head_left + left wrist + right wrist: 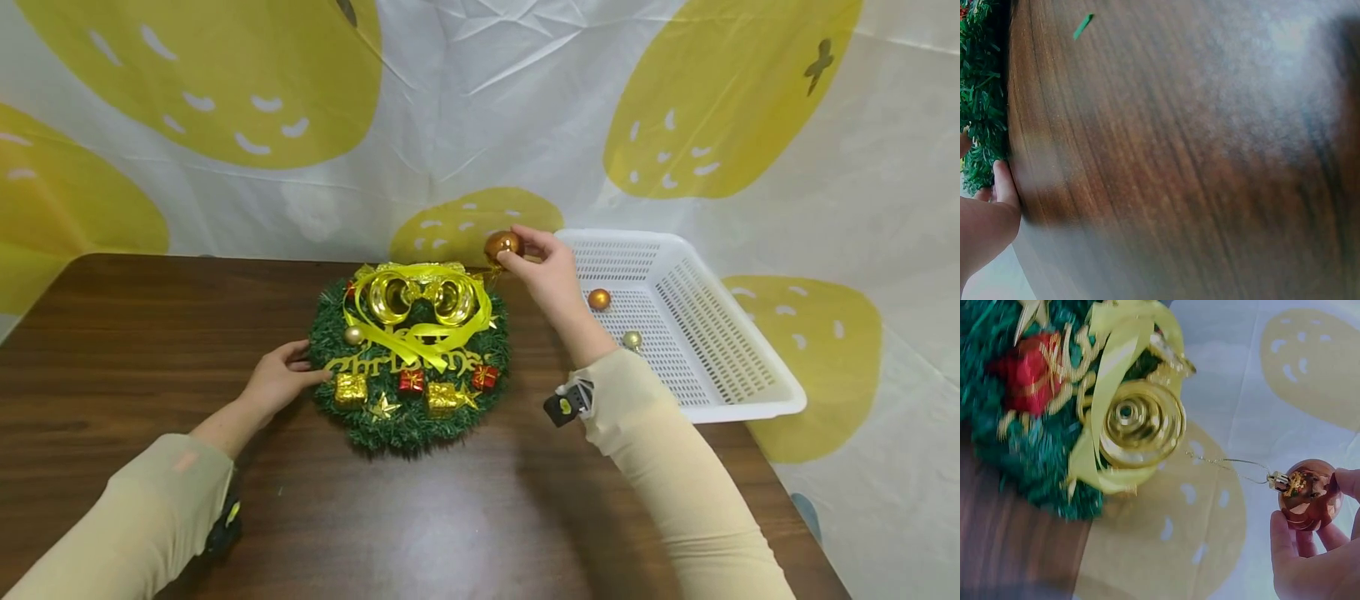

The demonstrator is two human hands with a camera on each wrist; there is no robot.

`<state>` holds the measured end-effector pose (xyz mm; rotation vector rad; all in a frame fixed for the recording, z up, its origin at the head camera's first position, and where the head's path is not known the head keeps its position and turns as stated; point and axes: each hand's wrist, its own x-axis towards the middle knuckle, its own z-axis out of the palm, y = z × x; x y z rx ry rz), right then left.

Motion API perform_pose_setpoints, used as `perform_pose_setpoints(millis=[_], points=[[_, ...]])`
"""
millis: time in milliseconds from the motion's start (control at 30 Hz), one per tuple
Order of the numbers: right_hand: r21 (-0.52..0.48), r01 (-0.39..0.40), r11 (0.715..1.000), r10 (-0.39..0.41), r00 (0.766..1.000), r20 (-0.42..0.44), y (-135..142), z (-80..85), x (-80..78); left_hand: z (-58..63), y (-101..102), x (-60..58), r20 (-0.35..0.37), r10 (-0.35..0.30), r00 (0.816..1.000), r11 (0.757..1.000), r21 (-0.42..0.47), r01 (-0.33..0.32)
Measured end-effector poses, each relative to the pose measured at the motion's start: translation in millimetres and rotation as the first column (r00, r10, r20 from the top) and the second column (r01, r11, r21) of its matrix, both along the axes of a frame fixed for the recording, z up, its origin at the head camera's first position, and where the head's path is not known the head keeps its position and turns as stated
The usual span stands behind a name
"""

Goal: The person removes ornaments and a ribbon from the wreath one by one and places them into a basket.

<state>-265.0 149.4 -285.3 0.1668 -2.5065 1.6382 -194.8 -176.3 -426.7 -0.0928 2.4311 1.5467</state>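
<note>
Pinching a glossy, round copper-coloured bauble (pixel 499 242), the right hand (pixel 550 268) holds it near 1 o'clock of the circular green tinsel wreath (pixel 405 432), whose 9 o'clock edge the left hand (pixel 277 382) grips between thumb and fingers.

The head view looks forward and down from the near side of the worktop (pixel 442 517), far enough back to take in the wreath (pixel 405 429), basket (pixel 738 412), left grip (pixel 279 382) and right grip (pixel 547 271), with the cloth (pixel 495 100) behind. The left wrist view, low and close, faces mostly worktop, the wreath at its left border. The right wrist view, close and turned sideways, shares wreath, ball (pixel 1311 503) and cloth with the head view
</note>
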Motion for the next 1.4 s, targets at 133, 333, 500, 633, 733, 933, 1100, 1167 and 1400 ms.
perform_pose_setpoints(millis=[133,333,500,633,733,933,1100,1167,1400], points=[[0.005,0.020,1.000,-0.020,1.000,-0.012,11.5,6.3,-2.5,0.0,-0.6,1.7,0.004,-0.006,1.000,1.000,0.002,0.006],[0.011,0.083,0.996,-0.083,0.996,-0.029,31.5,12.5,-6.8,-0.1,-0.9,2.1,0.006,-0.010,1.000,1.000,-0.001,0.010],[0.012,0.150,0.989,-0.150,0.989,-0.010,50.2,16.0,-9.8,0.0,-0.3,1.1,0.006,-0.010,1.000,1.000,0.003,0.010],[0.020,0.191,0.981,-0.191,0.982,-0.010,65.3,18.2,-11.6,0.2,-0.5,1.3,0.010,-0.012,1.000,1.000,0.006,0.012],[0.031,0.217,0.976,-0.216,0.976,-0.012,77.5,18.9,-13.2,0.6,-0.5,1.7,0.013,-0.015,1.000,1.000,0.009,0.015],[0.053,0.260,0.964,-0.260,0.966,-0.009,100.9,17.4,-16.6,0.8,-0.9,2.0,0.018,-0.017,1.000,1.000,0.007,0.017],[0.051,0.293,0.955,-0.294,0.956,0.021,116.3,13.0,-19.9,0.3,-1.1,2.0,0.019,-0.015,1.000,1.000,0.006,0.015],[0.050,0.302,0.952,-0.304,0.952,0.041,121.1,11.0,-21.0,0.0,-1.1,1.9,0.016,-0.014,1.000,1.000,0.005,0.013],[0.136,0.349,0.927,-0.361,0.929,0.078,134.0,3.7,-22.4,0.1,-1.1,1.8,0.011,-0.018,1.000,1.000,0.000,0.018]])
